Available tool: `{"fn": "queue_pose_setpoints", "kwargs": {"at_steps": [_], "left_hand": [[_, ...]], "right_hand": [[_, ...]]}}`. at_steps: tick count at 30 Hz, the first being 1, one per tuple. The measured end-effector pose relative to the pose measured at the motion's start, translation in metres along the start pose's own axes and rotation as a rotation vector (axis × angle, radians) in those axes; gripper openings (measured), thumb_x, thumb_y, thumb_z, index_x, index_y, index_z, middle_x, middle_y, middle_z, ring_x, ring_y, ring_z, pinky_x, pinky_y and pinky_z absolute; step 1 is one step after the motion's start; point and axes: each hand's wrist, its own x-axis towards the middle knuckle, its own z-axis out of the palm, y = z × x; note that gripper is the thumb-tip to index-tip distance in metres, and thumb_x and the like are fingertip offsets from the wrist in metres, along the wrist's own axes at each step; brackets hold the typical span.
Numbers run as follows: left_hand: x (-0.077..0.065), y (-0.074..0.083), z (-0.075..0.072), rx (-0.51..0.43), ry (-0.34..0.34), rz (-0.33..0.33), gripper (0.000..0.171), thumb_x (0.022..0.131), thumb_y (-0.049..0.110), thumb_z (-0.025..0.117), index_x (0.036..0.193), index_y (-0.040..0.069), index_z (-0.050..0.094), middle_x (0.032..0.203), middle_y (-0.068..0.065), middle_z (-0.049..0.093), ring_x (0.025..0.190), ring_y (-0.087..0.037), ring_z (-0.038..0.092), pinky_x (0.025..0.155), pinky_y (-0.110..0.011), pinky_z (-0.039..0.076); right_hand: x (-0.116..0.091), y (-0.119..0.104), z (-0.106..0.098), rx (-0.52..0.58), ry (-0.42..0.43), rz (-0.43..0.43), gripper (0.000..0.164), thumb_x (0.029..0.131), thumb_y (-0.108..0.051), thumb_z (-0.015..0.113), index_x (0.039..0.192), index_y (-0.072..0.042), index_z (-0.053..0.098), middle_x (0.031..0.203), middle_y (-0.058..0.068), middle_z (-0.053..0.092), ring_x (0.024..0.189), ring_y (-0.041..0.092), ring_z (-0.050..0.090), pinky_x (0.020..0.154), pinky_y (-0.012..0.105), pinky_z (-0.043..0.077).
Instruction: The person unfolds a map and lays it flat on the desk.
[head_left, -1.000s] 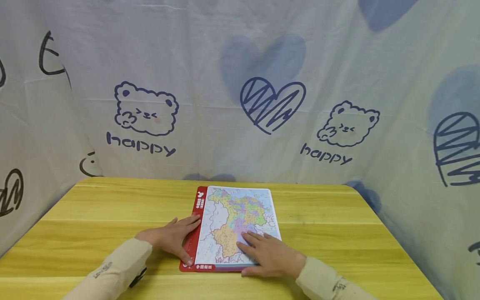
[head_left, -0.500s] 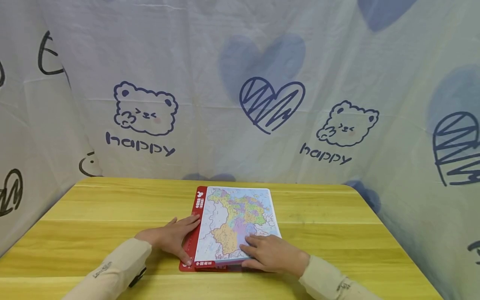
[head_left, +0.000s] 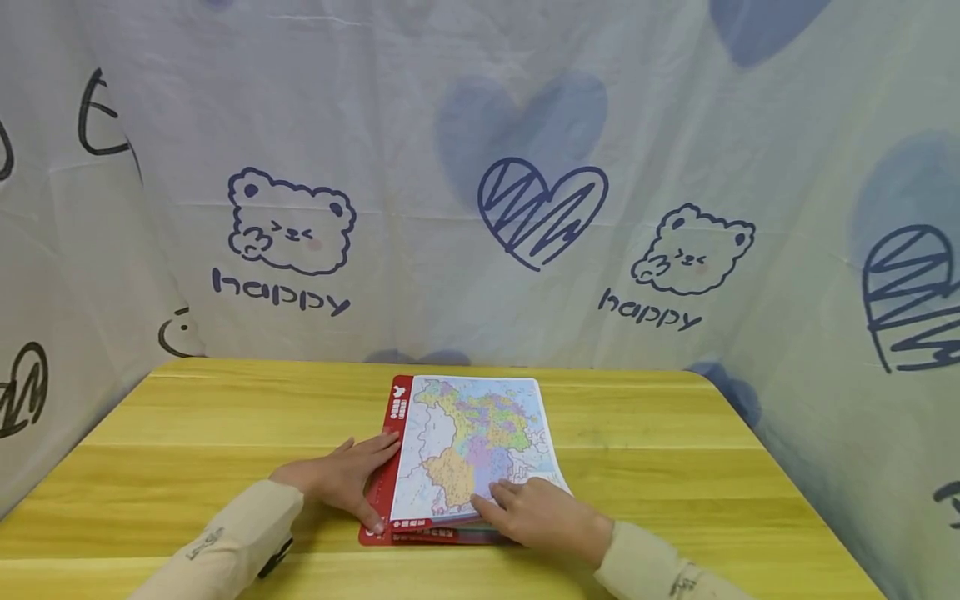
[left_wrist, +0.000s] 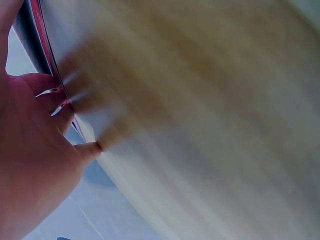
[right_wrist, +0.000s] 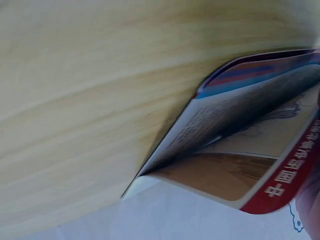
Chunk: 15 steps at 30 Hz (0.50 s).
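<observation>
A map sheet (head_left: 438,467) with a red left border is the top layer of a thin stack on the table. Its near edge is raised, and a red and green layer (head_left: 442,536) shows beneath. My left hand (head_left: 337,482) rests with spread fingers and thumb on the red border; the left wrist view shows its fingertips (left_wrist: 95,147) against the tabletop and stack edge. My right hand (head_left: 547,518) pinches the map sheet near its near right corner, fingers on top, thumb hidden. In the right wrist view the lifted sheet (right_wrist: 215,177) gapes above a printed page (right_wrist: 190,125).
The wooden table (head_left: 660,450) extends on both sides of the stack. A pale cloth (head_left: 420,250) with printed bears and hearts hangs behind it and along both sides.
The near edge of the map sheet has risen off the layers below. My right hand's fingers have drawn in from lying flat to a pinch; the left hand stays put.
</observation>
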Motion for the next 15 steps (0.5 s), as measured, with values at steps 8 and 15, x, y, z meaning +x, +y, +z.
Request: {"fn": "queue_pose_setpoints", "kwargs": {"at_steps": [8, 15], "left_hand": [[0.000, -0.001, 0.001, 0.002, -0.001, -0.004, 0.113, 0.067, 0.051, 0.084, 0.149, -0.005, 0.029, 0.157, -0.020, 0.020, 0.143, -0.037, 0.016, 0.112, -0.060, 0.011], [0.001, 0.000, 0.001, 0.025, 0.006, -0.011, 0.113, 0.066, 0.052, 0.084, 0.148, -0.005, 0.030, 0.156, -0.019, 0.022, 0.143, -0.037, 0.019, 0.112, -0.060, 0.012]], "right_hand": [[0.003, -0.006, -0.002, -0.113, 0.039, 0.011, 0.029, 0.082, -0.018, 0.069, 0.111, -0.013, 0.065, 0.085, 0.001, 0.068, 0.067, 0.011, 0.064, 0.035, 0.022, 0.035], [0.005, -0.012, -0.008, -0.177, 0.039, 0.058, 0.027, 0.085, -0.020, 0.064, 0.110, -0.014, 0.069, 0.085, 0.002, 0.067, 0.071, 0.012, 0.064, 0.037, 0.022, 0.039]]}}
